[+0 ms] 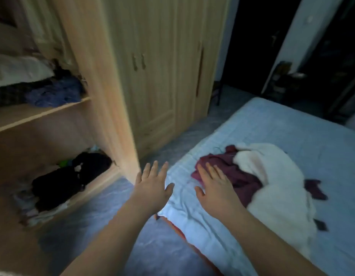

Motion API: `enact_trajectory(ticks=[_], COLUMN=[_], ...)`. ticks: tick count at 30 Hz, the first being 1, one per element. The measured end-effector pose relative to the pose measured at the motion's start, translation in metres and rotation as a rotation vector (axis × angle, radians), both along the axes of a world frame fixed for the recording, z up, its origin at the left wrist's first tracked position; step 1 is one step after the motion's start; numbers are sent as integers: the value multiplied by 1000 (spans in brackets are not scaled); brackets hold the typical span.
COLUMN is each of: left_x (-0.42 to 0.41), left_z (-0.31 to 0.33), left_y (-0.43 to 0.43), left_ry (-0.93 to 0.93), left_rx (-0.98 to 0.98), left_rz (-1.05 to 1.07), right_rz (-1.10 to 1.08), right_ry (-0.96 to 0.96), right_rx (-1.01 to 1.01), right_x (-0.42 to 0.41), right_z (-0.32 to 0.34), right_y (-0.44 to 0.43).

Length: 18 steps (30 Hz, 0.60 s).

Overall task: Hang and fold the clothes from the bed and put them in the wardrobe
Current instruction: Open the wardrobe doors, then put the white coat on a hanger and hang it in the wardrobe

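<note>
A maroon garment (pixel 240 176) and a cream fleece garment (pixel 276 188) lie crumpled together on the bed (pixel 292 128), which has a pale blue sheet. My right hand (pixel 214 186) hovers flat with straight fingers over the near edge of the maroon garment. Over the bed's corner and the floor, my left hand (pixel 152 184) is stretched out with spread fingers and holds nothing. On the left stands the open wardrobe (pixel 43 114), with folded clothes (pixel 53 92) on its shelf and dark clothes (pixel 73 176) at its bottom.
The wardrobe's open door (pixel 105 96) stands edge-on between the shelves and the bed. Closed wardrobe doors (pixel 156 76) fill the back. A narrow strip of blue-grey floor (pixel 105 226) runs between wardrobe and bed. The room's right side is dark.
</note>
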<state>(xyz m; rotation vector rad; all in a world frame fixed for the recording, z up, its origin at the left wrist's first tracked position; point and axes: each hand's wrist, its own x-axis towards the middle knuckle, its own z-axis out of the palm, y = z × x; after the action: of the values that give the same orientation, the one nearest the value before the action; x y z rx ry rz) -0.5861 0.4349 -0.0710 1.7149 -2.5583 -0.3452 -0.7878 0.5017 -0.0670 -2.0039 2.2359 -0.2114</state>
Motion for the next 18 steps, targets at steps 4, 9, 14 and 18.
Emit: enact_trajectory(ticks=[4,9,14,18], left_x=[-117,-233,-309,-343], left_z=[-11,-19,-24,-37], left_y=[44,87,95,77], left_ry=[-20,-9,-19,-81], left_rx=[-1,33,60,47], left_rz=[-202,-408,-508,-575], right_rz=[-179,-379,-518,-570], right_ry=[-12,-79,-127,-143], right_rx=[26,60,61,67], right_x=[-105,-198,-254,-275], right_z=[-13,-26,-36,-45], right_y=[79,156,184,175])
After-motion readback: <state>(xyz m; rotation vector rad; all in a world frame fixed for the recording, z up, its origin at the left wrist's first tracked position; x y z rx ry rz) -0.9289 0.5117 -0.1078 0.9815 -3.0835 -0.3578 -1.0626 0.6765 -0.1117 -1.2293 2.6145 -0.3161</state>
